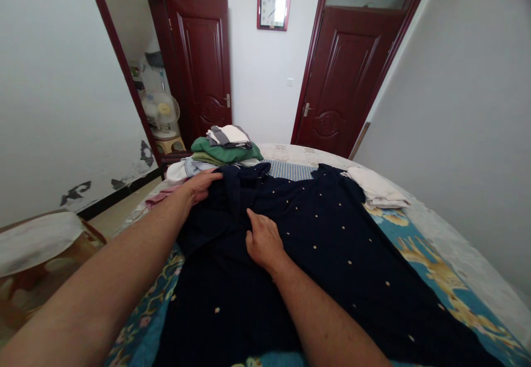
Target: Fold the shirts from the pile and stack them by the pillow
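Observation:
A large dark navy dress (332,234) with small pale dots lies spread in front of me. Its upper left part is folded over, showing a plain navy side. My left hand (202,186) is closed on the cloth at that upper left edge, thumb and fingers holding the fabric. On the middle of the dress, just right of the fold, rests my right hand (264,238). Its index finger points forward and its thumb stands apart; the remaining fingers are partly hidden.
Folded clothes, a green garment (226,150) among them, are stacked at the back left. A folded white cloth (375,186) lies right. Beneath is a patterned blanket (440,278). A stool (45,240) stands at left; two dark red doors and a wall clock (274,10) are beyond.

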Available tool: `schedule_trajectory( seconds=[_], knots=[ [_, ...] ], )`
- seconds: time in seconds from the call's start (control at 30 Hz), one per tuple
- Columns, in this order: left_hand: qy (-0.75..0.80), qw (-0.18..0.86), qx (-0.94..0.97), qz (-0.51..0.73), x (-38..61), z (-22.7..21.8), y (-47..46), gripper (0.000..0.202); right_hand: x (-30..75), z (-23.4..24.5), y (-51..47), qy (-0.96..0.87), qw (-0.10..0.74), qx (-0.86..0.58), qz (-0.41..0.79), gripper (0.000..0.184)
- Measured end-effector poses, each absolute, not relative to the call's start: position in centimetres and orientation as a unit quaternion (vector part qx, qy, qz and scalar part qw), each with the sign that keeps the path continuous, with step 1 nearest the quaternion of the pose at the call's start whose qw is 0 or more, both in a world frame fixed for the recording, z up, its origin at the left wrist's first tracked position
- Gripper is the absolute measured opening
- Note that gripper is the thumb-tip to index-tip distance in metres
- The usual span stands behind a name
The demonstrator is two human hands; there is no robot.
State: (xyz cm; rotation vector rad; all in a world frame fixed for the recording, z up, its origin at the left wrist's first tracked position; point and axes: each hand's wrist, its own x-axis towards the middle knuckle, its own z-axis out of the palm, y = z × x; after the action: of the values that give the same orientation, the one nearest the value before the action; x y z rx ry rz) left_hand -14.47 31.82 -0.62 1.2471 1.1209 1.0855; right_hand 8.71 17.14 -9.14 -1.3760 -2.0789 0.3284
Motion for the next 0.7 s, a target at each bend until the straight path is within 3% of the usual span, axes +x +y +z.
schedule_trajectory(
  seconds=[0.4, 0.5, 0.57, 0.7],
  knots=[
    [0.646, 0.34, 0.454, 0.511, -18.0, -3.0, 29.1, 0.062, 8.8, -9.0, 16.9, -0.806, 0.273, -0.516, 0.097, 0.056],
    [0.662, 0.301, 0.461, 0.509, -18.5, -2.8, 26.6, 0.051, 8.9, -8.9, 16.9, -0.808, 0.271, -0.514, 0.095, 0.054],
    [0.643, 0.264, 0.541, 0.473, -18.6, -2.1, 24.0, 0.041, 8.9, -9.0, 16.9, -0.807, 0.276, -0.513, 0.097, 0.053],
    [0.559, 0.16, 0.768, 0.267, -17.9, -1.2, 18.6, 0.047, 8.9, -9.2, 17.1, -0.804, 0.29, -0.509, 0.106, 0.05]
  ],
)
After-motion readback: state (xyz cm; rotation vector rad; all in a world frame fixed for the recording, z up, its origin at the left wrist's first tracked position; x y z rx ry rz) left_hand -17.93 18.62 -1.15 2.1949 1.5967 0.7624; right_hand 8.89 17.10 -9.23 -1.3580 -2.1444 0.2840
